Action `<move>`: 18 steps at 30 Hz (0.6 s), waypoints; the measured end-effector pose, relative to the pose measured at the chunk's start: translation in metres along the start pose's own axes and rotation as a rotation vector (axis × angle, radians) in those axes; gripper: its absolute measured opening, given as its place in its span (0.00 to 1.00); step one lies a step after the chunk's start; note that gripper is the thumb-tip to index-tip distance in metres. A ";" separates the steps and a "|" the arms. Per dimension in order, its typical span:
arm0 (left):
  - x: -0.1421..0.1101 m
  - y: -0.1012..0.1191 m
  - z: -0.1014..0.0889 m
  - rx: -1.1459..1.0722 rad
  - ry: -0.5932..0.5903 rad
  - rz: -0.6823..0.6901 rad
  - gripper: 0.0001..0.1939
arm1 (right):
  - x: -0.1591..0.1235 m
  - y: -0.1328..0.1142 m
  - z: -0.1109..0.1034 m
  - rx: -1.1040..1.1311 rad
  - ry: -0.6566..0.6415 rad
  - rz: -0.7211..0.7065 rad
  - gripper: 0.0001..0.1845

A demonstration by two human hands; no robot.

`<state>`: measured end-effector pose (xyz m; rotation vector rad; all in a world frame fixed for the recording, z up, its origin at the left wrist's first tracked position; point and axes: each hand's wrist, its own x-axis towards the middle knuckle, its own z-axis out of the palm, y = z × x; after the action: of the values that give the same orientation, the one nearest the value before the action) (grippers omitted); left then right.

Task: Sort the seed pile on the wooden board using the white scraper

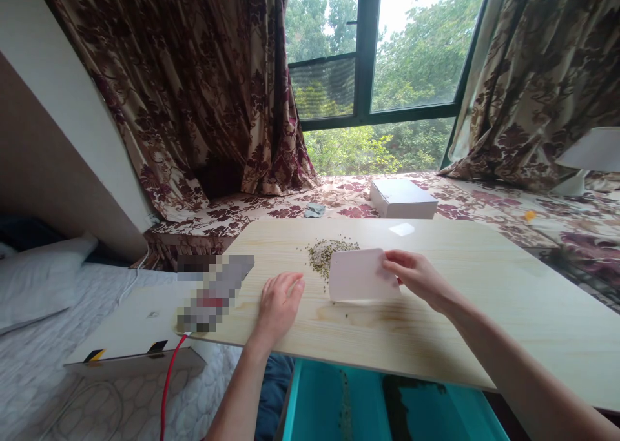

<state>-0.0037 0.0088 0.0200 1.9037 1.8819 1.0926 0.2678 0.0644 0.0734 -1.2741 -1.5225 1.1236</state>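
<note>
My right hand (pixel 415 274) grips a thin white rectangular plastic scraper (pixel 364 278) by its right edge, thumb and fingers closed on it. The scraper is tilted over the wooden table (pixel 465 299), its left end beside a pile of small green beans and whitish grains (pixel 325 255). Part of the pile is hidden behind the scraper, and a few loose beans lie near its lower edge. My left hand (pixel 281 301) rests on the tabletop left of the scraper, holding nothing, its fingers stretched forward and slightly bent.
Below the table's near edge is a turquoise bin (pixel 363 389) with a divider; dark matter lies in its right part. A blurred-out object (pixel 213 296) and a red cable (pixel 169 376) are at left. Beyond the table, a white box (pixel 403 199) sits by the window.
</note>
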 end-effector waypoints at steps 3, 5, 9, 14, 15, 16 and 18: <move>0.000 0.000 0.000 -0.002 0.004 0.005 0.17 | 0.003 0.005 0.001 0.002 0.063 -0.001 0.13; 0.000 0.000 0.000 -0.002 0.010 0.012 0.17 | 0.005 0.006 0.001 0.016 0.108 0.008 0.13; 0.000 -0.002 0.001 0.003 0.023 0.024 0.16 | 0.006 0.007 0.005 0.039 0.110 0.026 0.13; 0.000 -0.003 0.002 0.000 0.019 0.024 0.17 | 0.008 0.010 0.011 0.009 0.120 0.018 0.12; 0.000 -0.003 0.002 -0.001 0.018 0.023 0.17 | 0.009 0.011 0.012 0.007 0.134 0.019 0.12; 0.000 -0.003 0.002 -0.001 0.017 0.021 0.17 | 0.010 0.011 0.013 0.007 0.147 0.020 0.12; 0.001 -0.003 0.002 0.000 0.014 0.019 0.16 | 0.011 0.010 0.013 0.017 0.158 0.022 0.12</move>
<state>-0.0049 0.0103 0.0172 1.9222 1.8749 1.1151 0.2559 0.0749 0.0611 -1.3381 -1.3824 1.0218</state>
